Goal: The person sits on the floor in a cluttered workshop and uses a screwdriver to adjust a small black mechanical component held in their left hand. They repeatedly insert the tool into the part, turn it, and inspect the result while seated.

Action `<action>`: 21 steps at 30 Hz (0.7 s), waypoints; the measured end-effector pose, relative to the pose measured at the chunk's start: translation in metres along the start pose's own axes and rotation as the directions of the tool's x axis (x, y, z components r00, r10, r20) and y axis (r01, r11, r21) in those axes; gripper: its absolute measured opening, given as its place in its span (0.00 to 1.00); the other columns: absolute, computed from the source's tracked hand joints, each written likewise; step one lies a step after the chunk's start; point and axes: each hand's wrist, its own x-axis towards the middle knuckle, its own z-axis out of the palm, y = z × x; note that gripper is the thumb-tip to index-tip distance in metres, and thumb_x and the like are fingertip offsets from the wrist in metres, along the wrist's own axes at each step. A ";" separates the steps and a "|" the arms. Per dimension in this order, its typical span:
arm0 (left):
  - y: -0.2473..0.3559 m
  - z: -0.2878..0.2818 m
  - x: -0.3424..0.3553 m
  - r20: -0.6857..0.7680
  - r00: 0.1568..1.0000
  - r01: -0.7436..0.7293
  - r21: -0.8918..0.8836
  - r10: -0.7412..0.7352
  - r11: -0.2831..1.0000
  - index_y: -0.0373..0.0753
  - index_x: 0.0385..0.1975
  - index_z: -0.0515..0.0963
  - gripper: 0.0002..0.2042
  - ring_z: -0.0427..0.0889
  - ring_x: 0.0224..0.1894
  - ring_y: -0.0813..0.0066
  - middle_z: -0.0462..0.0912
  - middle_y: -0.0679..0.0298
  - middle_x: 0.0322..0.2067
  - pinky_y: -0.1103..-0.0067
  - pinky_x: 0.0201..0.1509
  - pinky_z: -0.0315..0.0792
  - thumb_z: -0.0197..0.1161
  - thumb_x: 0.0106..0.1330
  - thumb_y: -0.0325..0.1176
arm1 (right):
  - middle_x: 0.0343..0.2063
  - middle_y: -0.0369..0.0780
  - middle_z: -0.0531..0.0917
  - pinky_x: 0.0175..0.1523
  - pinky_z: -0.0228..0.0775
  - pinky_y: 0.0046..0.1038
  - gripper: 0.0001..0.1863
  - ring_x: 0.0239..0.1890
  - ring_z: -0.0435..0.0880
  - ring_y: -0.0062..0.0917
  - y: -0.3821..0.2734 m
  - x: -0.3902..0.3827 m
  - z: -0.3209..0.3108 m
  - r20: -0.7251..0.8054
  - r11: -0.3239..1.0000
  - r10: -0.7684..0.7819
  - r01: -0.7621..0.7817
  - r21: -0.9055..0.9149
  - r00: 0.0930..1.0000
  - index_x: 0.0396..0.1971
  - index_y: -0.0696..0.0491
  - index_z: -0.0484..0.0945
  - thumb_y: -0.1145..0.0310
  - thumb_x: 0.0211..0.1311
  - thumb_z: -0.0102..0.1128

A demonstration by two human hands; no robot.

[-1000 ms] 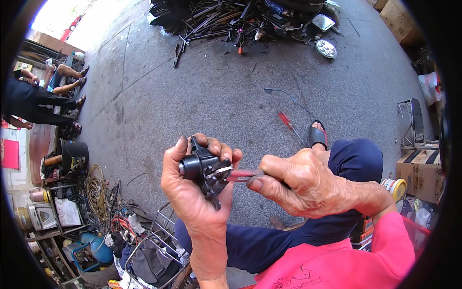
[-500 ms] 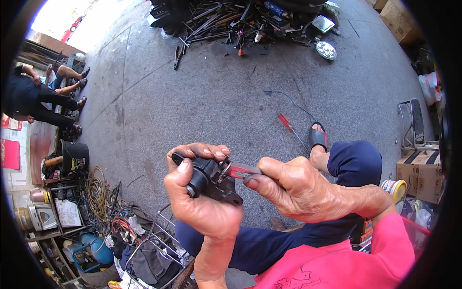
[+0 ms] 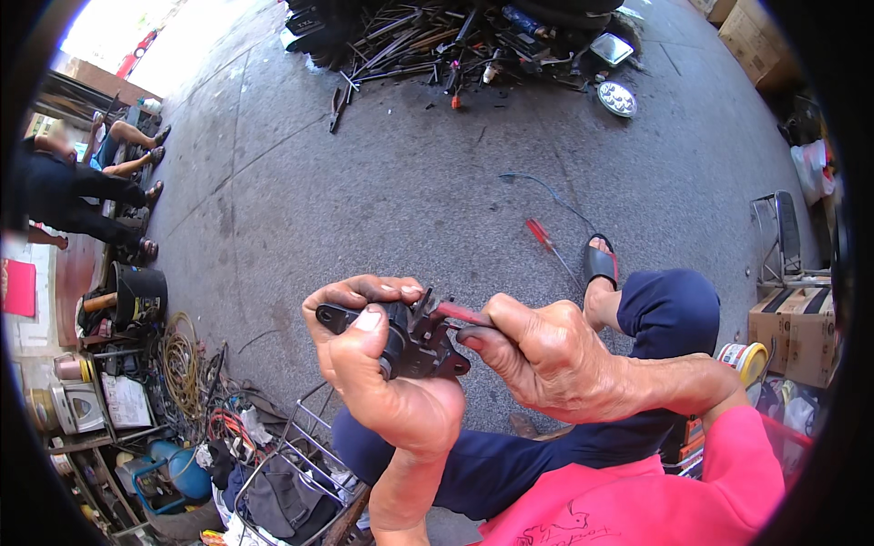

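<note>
My left hand (image 3: pixel 387 382) is wrapped round a black mechanical part (image 3: pixel 421 353) with a rounded body and flat mounting ears with holes. Its thumb presses on the near side while the fingers curl over the far side. From the right, my right hand (image 3: pixel 564 359) pinches a narrow red piece (image 3: pixel 460 314) between thumb and bent forefinger. That red piece meets the metal fittings on the part's right side; whether it is a tool or belongs to the part, I cannot tell. A red-handled screwdriver (image 3: pixel 539 231) lies on the ground beyond my hands.
A heap of metal tools and rods (image 3: pixel 410 45) lies at the far side, near a round lamp (image 3: pixel 617 96). A wire rack (image 3: pixel 305 455) and coiled cable (image 3: pixel 182 364) crowd the left. Cardboard boxes (image 3: pixel 792 337) stand right. A person in black (image 3: pixel 68 191) is far left.
My left hand has turned the black part slightly, so more of its right-hand face shows. The red piece slants more now. The person at far left has shifted.
</note>
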 end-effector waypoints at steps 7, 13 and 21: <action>-0.005 0.003 0.000 -0.068 0.998 0.010 0.037 -0.007 0.999 0.38 0.35 0.64 0.07 0.72 0.37 0.72 0.70 0.60 0.33 0.73 0.47 0.68 0.50 0.59 0.29 | 0.10 0.38 0.69 0.15 0.58 0.33 0.14 0.11 0.75 0.32 0.003 0.006 0.000 -0.147 0.939 -0.167 0.112 -0.326 0.975 0.23 0.54 0.66 0.67 0.60 0.62; -0.002 0.006 0.000 -0.088 0.996 0.007 0.041 -0.003 0.999 0.38 0.35 0.64 0.08 0.71 0.37 0.71 0.70 0.60 0.33 0.73 0.48 0.67 0.50 0.55 0.28 | 0.12 0.40 0.72 0.15 0.60 0.34 0.14 0.13 0.76 0.35 0.000 0.007 -0.001 -0.127 0.925 -0.153 0.097 -0.368 0.980 0.24 0.54 0.66 0.65 0.60 0.61; -0.005 -0.006 0.001 0.022 1.000 0.016 -0.057 -0.015 0.998 0.38 0.35 0.64 0.09 0.71 0.39 0.69 0.69 0.60 0.33 0.72 0.49 0.67 0.50 0.54 0.28 | 0.14 0.47 0.75 0.19 0.60 0.37 0.18 0.14 0.73 0.44 0.000 0.011 -0.007 0.171 0.940 0.173 -0.215 0.267 0.970 0.23 0.58 0.67 0.61 0.68 0.51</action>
